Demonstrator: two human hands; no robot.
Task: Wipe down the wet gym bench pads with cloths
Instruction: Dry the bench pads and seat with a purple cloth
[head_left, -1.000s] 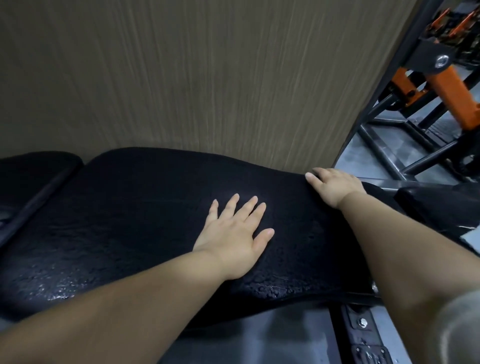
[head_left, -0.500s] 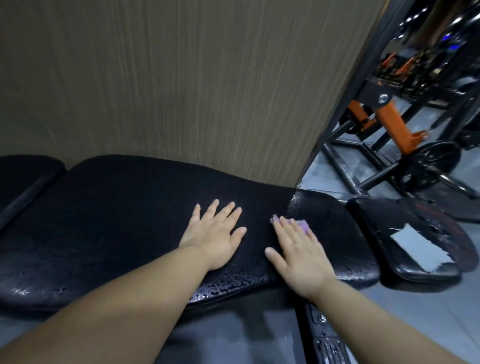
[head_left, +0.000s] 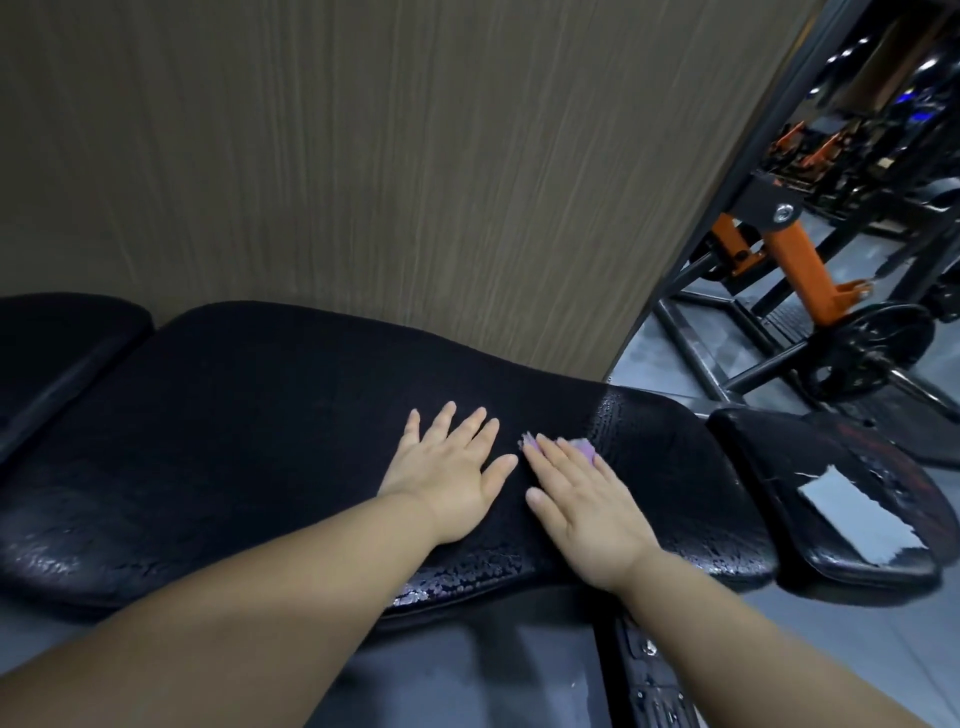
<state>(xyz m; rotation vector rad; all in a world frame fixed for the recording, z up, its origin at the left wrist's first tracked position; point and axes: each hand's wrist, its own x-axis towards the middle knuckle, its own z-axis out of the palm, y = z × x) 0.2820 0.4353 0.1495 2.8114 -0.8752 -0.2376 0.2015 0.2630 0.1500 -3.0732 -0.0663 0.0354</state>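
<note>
Right grip (head_left: 587, 509), wide on purple cloth (head_left: 584, 448), closer to left grip (head_left: 447, 478), flat on pad (head_left: 208, 415)

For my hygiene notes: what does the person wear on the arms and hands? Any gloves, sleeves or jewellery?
Nothing shows. The left hand and the right hand are bare: no gloves, rings, watch or bracelet. No sleeve is in view up to the frame edge. Nails look short, unpainted.
</note>
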